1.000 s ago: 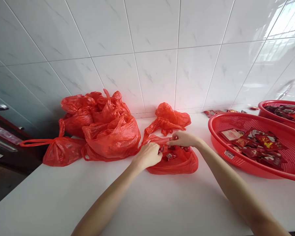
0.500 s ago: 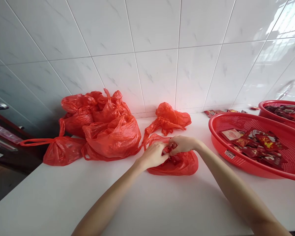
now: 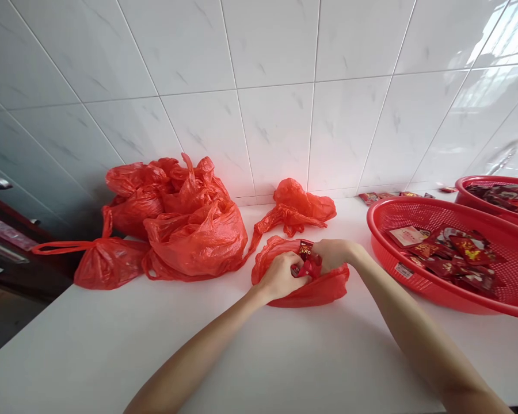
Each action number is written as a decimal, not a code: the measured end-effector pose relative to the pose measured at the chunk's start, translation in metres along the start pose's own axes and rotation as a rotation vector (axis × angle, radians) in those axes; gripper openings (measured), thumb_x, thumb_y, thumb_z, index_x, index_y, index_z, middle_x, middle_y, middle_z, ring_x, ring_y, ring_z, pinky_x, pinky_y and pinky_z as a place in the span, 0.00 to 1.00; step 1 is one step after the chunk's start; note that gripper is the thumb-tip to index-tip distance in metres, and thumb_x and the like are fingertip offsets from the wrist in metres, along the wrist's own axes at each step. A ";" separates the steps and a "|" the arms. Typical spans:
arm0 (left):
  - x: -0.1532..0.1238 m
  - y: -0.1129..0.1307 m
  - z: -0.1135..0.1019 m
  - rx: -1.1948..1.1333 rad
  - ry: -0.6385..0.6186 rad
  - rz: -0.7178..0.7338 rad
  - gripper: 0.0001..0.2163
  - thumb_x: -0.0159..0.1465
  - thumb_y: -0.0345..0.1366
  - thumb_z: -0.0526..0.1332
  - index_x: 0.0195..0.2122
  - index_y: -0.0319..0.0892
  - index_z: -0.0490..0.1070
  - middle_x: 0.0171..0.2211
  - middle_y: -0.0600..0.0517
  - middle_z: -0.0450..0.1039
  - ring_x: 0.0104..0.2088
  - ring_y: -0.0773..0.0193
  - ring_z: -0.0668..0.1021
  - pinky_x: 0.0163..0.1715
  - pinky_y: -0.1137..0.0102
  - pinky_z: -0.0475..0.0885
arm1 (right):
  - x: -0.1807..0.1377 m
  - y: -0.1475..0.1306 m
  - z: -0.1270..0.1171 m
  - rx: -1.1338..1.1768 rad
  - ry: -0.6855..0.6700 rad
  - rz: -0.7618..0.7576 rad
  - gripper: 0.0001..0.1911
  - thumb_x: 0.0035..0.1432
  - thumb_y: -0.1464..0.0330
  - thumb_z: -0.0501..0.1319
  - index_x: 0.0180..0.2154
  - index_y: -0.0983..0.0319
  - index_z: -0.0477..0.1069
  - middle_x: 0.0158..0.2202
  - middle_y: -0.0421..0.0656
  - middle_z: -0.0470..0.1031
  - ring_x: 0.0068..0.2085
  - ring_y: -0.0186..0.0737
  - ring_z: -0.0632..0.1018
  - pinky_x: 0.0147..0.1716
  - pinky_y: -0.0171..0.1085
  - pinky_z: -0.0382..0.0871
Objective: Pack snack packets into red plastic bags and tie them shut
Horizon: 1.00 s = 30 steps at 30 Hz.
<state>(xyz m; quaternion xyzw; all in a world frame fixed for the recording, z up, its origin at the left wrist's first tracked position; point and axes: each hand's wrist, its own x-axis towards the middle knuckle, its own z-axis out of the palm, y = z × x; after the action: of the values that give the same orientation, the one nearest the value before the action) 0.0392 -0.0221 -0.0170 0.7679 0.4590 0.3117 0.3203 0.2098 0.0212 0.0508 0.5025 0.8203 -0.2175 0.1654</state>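
Observation:
A small red plastic bag (image 3: 323, 289) lies on the white counter (image 3: 259, 356) in front of me. Both my hands are closed on its gathered top. My left hand (image 3: 280, 276) grips the plastic on the left side. Opposite it, my right hand (image 3: 334, 255) pinches the handles, and a twisted red strip runs between the two hands. A red wrapped sweet (image 3: 305, 249) with gold print shows at the bag's mouth, between my fingers.
Several filled, tied red bags (image 3: 185, 230) are heaped at the back left against the tiled wall. One crumpled red bag (image 3: 300, 208) lies behind my hands. A red mesh basket (image 3: 414, 276) holds wrapped sweets at the right, with a second basket (image 3: 470, 198) behind it.
My hands have come together over the bag, gathering its open mouth closed. The sweets that showed inside are now mostly covered by plastic.

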 end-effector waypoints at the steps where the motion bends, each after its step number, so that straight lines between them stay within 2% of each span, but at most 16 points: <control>1: 0.000 0.002 0.000 -0.048 0.016 0.006 0.07 0.54 0.32 0.65 0.23 0.43 0.66 0.25 0.57 0.68 0.28 0.66 0.71 0.31 0.70 0.68 | -0.001 0.001 -0.001 -0.007 0.003 0.014 0.16 0.46 0.74 0.67 0.21 0.59 0.59 0.20 0.36 0.61 0.23 0.35 0.66 0.23 0.36 0.55; 4: 0.001 0.003 -0.001 -0.115 0.040 -0.005 0.10 0.52 0.31 0.63 0.21 0.44 0.60 0.21 0.59 0.62 0.25 0.68 0.67 0.28 0.71 0.66 | -0.005 0.002 -0.006 -0.019 0.031 0.056 0.12 0.48 0.75 0.65 0.23 0.60 0.62 0.21 0.38 0.64 0.25 0.37 0.70 0.23 0.35 0.57; 6: 0.000 0.001 -0.002 -0.127 0.033 -0.009 0.09 0.51 0.30 0.63 0.23 0.44 0.60 0.23 0.59 0.64 0.26 0.68 0.68 0.29 0.71 0.66 | -0.007 0.001 -0.008 -0.013 0.064 0.095 0.07 0.51 0.74 0.64 0.25 0.61 0.67 0.24 0.41 0.68 0.28 0.39 0.73 0.24 0.35 0.59; 8: 0.000 -0.001 -0.002 -0.143 -0.004 -0.008 0.07 0.51 0.29 0.61 0.27 0.45 0.62 0.27 0.57 0.68 0.29 0.66 0.72 0.32 0.70 0.69 | -0.007 0.000 -0.008 0.001 0.112 0.145 0.03 0.55 0.70 0.64 0.33 0.63 0.72 0.32 0.46 0.74 0.33 0.43 0.77 0.26 0.35 0.62; 11: -0.003 -0.002 -0.002 -0.140 -0.098 0.014 0.07 0.53 0.28 0.59 0.32 0.46 0.65 0.32 0.56 0.72 0.31 0.64 0.75 0.33 0.68 0.71 | 0.000 -0.001 -0.002 0.019 0.171 0.195 0.16 0.59 0.64 0.64 0.47 0.64 0.72 0.43 0.53 0.77 0.42 0.50 0.79 0.30 0.37 0.66; 13: -0.004 0.000 -0.002 -0.121 -0.159 0.038 0.11 0.54 0.27 0.58 0.38 0.47 0.69 0.33 0.56 0.74 0.31 0.63 0.75 0.34 0.67 0.73 | 0.008 -0.002 0.004 0.024 0.193 0.186 0.18 0.60 0.65 0.63 0.51 0.63 0.70 0.48 0.54 0.77 0.47 0.51 0.79 0.34 0.37 0.67; 15: -0.006 0.003 -0.002 -0.090 -0.208 0.031 0.17 0.55 0.28 0.59 0.46 0.49 0.69 0.33 0.56 0.75 0.32 0.63 0.77 0.34 0.66 0.74 | 0.017 -0.002 0.009 0.026 0.207 0.164 0.16 0.61 0.68 0.62 0.51 0.61 0.71 0.49 0.52 0.77 0.48 0.51 0.78 0.35 0.37 0.67; 17: -0.007 0.004 -0.003 -0.031 -0.231 -0.009 0.21 0.54 0.30 0.62 0.50 0.48 0.67 0.35 0.55 0.76 0.33 0.61 0.78 0.34 0.66 0.74 | 0.023 0.000 0.013 0.025 0.220 0.150 0.14 0.60 0.70 0.62 0.49 0.61 0.72 0.49 0.52 0.77 0.47 0.52 0.78 0.35 0.38 0.67; 22: -0.006 0.006 -0.008 0.157 -0.261 -0.024 0.21 0.52 0.34 0.66 0.47 0.46 0.67 0.41 0.52 0.78 0.40 0.54 0.80 0.37 0.63 0.76 | 0.029 0.006 0.015 0.026 0.243 0.116 0.17 0.56 0.74 0.63 0.49 0.63 0.72 0.47 0.52 0.77 0.46 0.52 0.78 0.33 0.37 0.66; 26: -0.007 0.007 -0.010 0.319 -0.296 -0.005 0.20 0.53 0.37 0.67 0.47 0.44 0.69 0.45 0.46 0.77 0.47 0.46 0.79 0.46 0.55 0.76 | 0.033 0.010 0.019 0.027 0.236 0.029 0.25 0.56 0.78 0.61 0.55 0.58 0.70 0.52 0.48 0.76 0.53 0.50 0.75 0.39 0.36 0.66; 30: -0.010 0.007 -0.009 0.393 -0.374 0.033 0.24 0.53 0.34 0.66 0.53 0.43 0.69 0.55 0.43 0.73 0.60 0.43 0.71 0.60 0.52 0.68 | 0.040 0.012 0.025 0.005 0.261 0.027 0.19 0.56 0.79 0.59 0.49 0.61 0.72 0.51 0.51 0.75 0.54 0.53 0.73 0.40 0.38 0.64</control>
<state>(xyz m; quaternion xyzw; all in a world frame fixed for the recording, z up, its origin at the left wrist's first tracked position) 0.0323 -0.0322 -0.0079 0.8669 0.4309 0.0744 0.2392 0.2049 0.0427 0.0075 0.5379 0.8274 -0.1503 0.0590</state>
